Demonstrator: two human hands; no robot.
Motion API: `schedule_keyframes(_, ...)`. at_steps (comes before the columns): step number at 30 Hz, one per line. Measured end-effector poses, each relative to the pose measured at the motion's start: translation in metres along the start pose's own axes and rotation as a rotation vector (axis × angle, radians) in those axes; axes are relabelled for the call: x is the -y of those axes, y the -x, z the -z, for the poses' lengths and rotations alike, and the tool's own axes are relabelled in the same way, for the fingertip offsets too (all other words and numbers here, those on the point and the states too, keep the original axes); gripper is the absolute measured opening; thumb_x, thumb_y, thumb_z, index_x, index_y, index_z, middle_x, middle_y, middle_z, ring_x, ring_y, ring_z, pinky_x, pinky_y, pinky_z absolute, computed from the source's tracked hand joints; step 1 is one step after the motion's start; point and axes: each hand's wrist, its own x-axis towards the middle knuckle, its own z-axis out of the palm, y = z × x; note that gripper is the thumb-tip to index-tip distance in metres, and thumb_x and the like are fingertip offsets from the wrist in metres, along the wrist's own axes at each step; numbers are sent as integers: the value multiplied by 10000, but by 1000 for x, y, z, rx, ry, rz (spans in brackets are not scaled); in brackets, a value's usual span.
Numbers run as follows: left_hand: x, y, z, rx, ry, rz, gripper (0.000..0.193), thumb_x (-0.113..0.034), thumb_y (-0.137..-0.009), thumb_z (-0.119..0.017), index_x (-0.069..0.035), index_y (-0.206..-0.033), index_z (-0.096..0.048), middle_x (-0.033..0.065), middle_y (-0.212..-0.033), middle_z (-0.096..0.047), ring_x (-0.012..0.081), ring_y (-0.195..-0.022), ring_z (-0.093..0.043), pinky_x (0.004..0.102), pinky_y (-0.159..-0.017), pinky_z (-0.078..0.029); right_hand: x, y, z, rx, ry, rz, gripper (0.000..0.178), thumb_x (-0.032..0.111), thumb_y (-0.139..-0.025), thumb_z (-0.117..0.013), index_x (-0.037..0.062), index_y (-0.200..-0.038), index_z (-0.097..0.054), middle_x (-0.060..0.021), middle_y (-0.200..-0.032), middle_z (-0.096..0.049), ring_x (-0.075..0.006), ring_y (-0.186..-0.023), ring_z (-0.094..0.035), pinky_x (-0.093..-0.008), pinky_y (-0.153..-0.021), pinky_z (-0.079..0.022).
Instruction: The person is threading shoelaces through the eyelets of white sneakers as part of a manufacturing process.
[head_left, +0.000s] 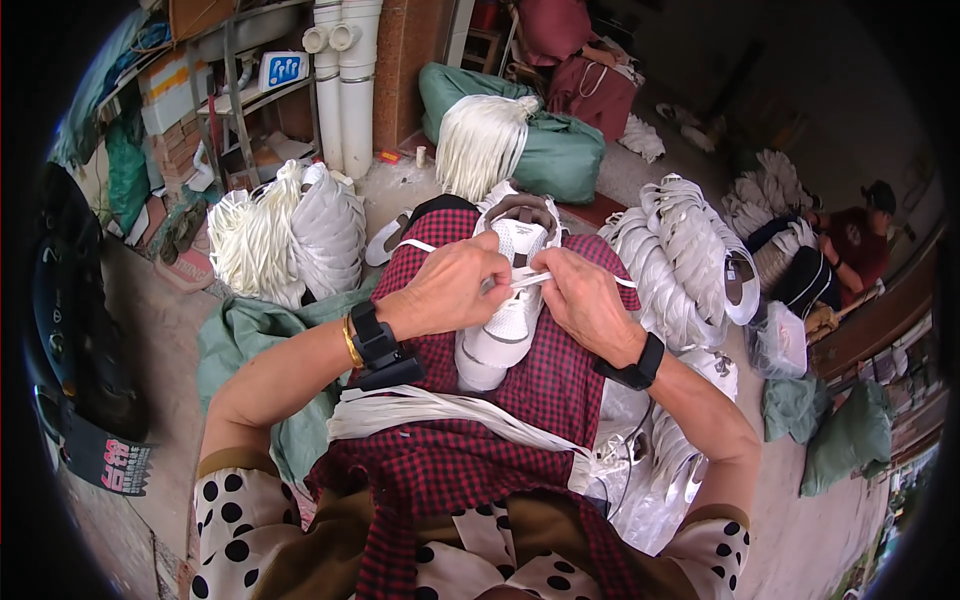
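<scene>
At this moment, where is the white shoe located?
In the head view, the white shoe lies near the centre on the checked cloth, between the left hand and the right hand, which hold white lace across it.

Soft, diffuse daylight falls on my left hand [455, 285] and right hand [590, 300], with only faint shadows; the white shoe [510, 325] between them looks pale, nearly washed out. My fingers read fairly sharp. Toward two o'clock the interior sinks into gloom, leaving the co-worker [855, 245] near three murky. A brighter patch shows at four. Fisheye curvature bends outer edges, ringed by black.
</scene>
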Motion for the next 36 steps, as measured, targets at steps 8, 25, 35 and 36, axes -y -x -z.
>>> schedule_keyframes(8, 0, -4, 9, 150, -29, -5, 140, -98, -789, -711, 0, -856, -638, 140, -884, -556, 303, -778, -579, 397, -679, -470, -8, 3, -4, 27, -76, -28, 206, 0, -842, -568, -2, -1039, -506, -219, -897, -647, -417, -844, -652, -487, -728, -524)
schedule_keyframes(25, 37, -9, 51, 10, 25, 273, 240, -223, -882, -734, -3, -795, -693, 57, -615, -577, 114, -560, -485, 308, -538, -414, -11, -3, -12, 164, 74, -53, 419, -9, -795, -536, 13, -1195, -413, -258, -707, -591, -462, -678, -618, -541, -597, -470)
schedule_keyframes(35, 61, 22, 67, -219, -92, 97, 168, -130, -865, -726, -28, -955, -627, 89, -895, -586, 198, -780, -583, 327, -651, -481, -19, -16, 6, 227, -210, -85, 384, -8, -796, -509, 20, -1179, -492, -158, -600, -532, -316, -522, -566, -437, -523, -415)
schedule_keyframes(36, 42, 20, 66, -161, -144, 156, 253, -117, -827, -748, -56, -1024, -601, 103, -1065, -533, 254, -932, -574, 326, -704, -487, -14, -14, 14, 251, -321, -191, 317, 1, -815, -522, 19, -1132, -527, -94, -607, -506, -205, -508, -506, -362, -524, -397)
